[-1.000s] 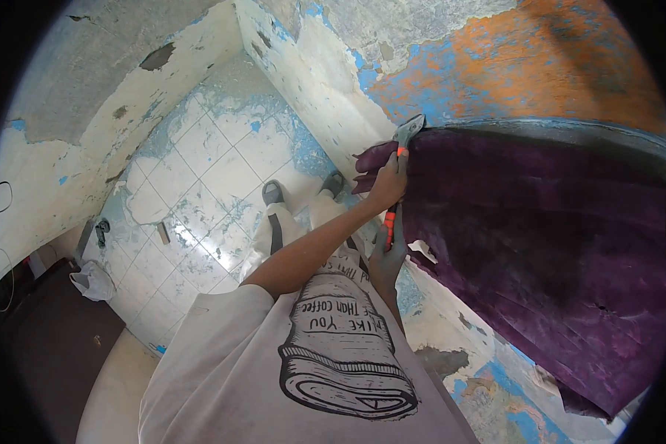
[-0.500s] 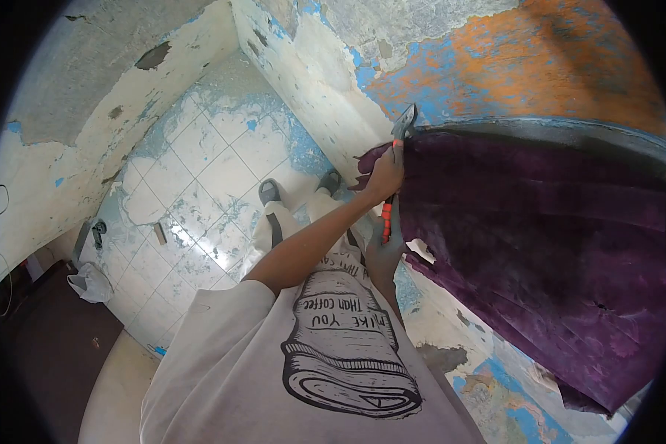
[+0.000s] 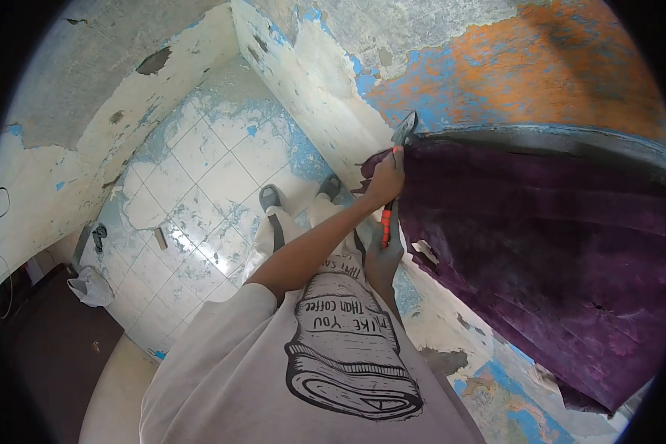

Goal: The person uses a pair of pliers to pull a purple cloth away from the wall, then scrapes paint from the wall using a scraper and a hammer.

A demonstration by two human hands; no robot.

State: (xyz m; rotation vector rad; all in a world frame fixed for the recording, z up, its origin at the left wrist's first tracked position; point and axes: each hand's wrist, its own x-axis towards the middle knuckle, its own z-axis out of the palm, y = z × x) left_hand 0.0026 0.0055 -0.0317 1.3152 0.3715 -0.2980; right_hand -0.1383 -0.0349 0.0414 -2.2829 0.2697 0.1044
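Observation:
A long-handled scraper with an orange and black handle and a grey metal blade slants up across the view. My left hand is wrapped round its shaft just below the blade. Lower down, my right hand grips the orange part of the handle. The blade overlaps the edge of the wall's blue and orange peeling paint, right above the corner of a dark purple cloth. The cloth's bunched corner lies beside my left hand.
White floor tiles are strewn with paint flakes around my feet. Pale walls with chipped patches rise on both sides. A white plastic bag and a small block lie to the left, near a dark brown surface.
The scraper's blade and my left hand have shifted slightly downward in view. Both hands keep their grip on the handle.

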